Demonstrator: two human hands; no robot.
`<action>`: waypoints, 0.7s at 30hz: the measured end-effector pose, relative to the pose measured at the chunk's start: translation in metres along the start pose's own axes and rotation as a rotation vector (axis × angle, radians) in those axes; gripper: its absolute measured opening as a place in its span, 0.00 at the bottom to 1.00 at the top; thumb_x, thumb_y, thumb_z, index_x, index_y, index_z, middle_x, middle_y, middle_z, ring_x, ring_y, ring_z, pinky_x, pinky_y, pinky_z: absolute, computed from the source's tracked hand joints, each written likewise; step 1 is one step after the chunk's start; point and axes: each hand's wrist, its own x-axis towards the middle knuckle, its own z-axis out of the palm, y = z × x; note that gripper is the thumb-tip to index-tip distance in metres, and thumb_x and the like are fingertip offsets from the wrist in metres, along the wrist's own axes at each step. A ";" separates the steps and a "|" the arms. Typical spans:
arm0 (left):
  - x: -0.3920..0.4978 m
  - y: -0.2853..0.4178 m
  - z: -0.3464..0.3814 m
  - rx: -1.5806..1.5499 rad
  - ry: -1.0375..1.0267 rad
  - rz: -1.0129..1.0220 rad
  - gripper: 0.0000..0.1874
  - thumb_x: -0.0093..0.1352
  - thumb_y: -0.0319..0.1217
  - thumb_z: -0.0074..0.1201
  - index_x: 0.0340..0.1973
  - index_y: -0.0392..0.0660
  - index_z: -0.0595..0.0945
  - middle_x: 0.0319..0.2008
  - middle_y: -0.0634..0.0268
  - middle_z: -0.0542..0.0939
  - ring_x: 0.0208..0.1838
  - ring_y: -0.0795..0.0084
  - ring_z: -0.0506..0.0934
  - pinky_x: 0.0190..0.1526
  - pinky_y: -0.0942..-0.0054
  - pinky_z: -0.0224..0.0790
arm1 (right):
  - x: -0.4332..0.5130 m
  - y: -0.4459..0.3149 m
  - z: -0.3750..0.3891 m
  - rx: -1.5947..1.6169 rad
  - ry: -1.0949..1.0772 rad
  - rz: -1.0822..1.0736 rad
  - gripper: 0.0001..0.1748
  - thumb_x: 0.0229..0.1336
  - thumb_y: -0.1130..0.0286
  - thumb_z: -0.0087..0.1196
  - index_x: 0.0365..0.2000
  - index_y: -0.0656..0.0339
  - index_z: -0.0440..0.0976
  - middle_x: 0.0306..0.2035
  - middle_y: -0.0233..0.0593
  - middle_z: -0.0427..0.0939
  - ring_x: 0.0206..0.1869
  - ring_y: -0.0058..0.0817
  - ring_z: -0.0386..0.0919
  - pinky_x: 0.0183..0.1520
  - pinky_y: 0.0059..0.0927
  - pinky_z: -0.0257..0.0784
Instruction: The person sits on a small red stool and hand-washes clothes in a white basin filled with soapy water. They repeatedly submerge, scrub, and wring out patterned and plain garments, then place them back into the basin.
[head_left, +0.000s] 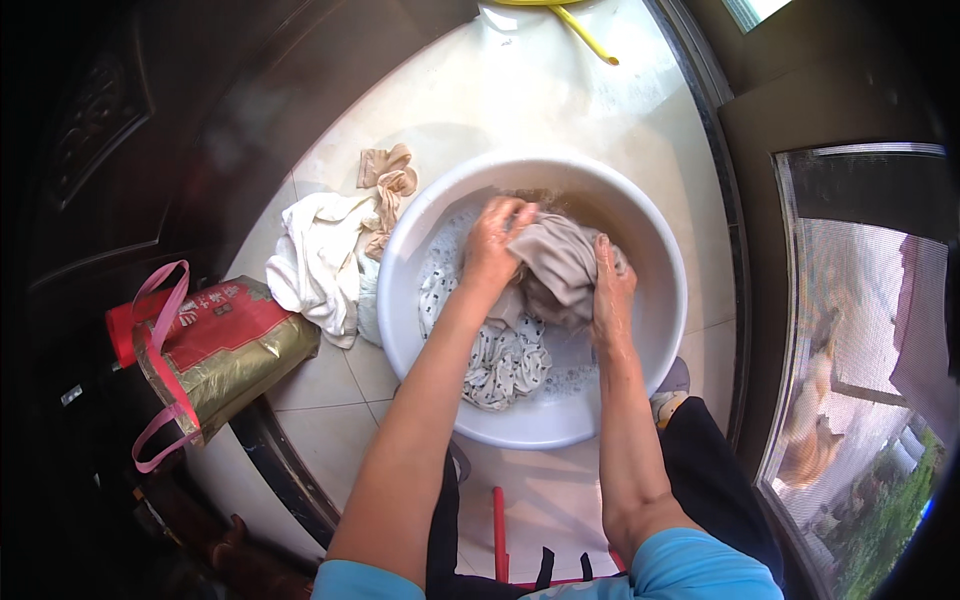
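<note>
A large white plastic basin (532, 433) stands on the floor before me, with soapy, brownish water in it. Over the water my right hand (613, 292) grips the right side of a wet grey-beige cloth (562, 255), thumb on top. At the cloth's left edge is my left hand (495, 244), holding it from that side; its fingers are slightly blurred and partly hidden. Lower in the basin lies a crumpled white cloth with a small dark print (506, 367), partly under the grey-beige one. Suds float around it.
Left of the basin, a white cloth (322, 255) and beige cloth (391, 184) lie on the tiles. A red-and-gold bag (247, 352) with pink handles sits farther left. Yellow hose (585, 34) is at the top. A screen door (855, 337) stands right; red stool parts (500, 532) show below.
</note>
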 end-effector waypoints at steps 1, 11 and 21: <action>-0.007 -0.009 0.010 0.303 0.060 0.140 0.20 0.72 0.46 0.51 0.47 0.43 0.81 0.44 0.54 0.82 0.43 0.56 0.81 0.44 0.63 0.74 | 0.013 0.012 -0.010 -0.397 0.107 -0.236 0.23 0.68 0.59 0.50 0.57 0.63 0.70 0.53 0.53 0.74 0.50 0.42 0.76 0.56 0.39 0.71; -0.021 -0.023 0.026 0.512 -0.218 0.076 0.20 0.62 0.35 0.60 0.50 0.46 0.81 0.60 0.50 0.71 0.61 0.46 0.71 0.62 0.57 0.65 | 0.043 0.057 0.001 -0.411 -0.205 -0.236 0.33 0.70 0.47 0.40 0.63 0.62 0.62 0.57 0.59 0.72 0.56 0.48 0.73 0.60 0.43 0.67; -0.059 0.058 0.049 0.208 -0.125 0.158 0.17 0.56 0.38 0.67 0.37 0.45 0.81 0.53 0.57 0.73 0.61 0.51 0.70 0.59 0.47 0.55 | -0.001 0.046 0.008 0.742 -0.214 0.323 0.26 0.71 0.49 0.42 0.53 0.60 0.72 0.43 0.36 0.78 0.43 0.30 0.77 0.49 0.32 0.75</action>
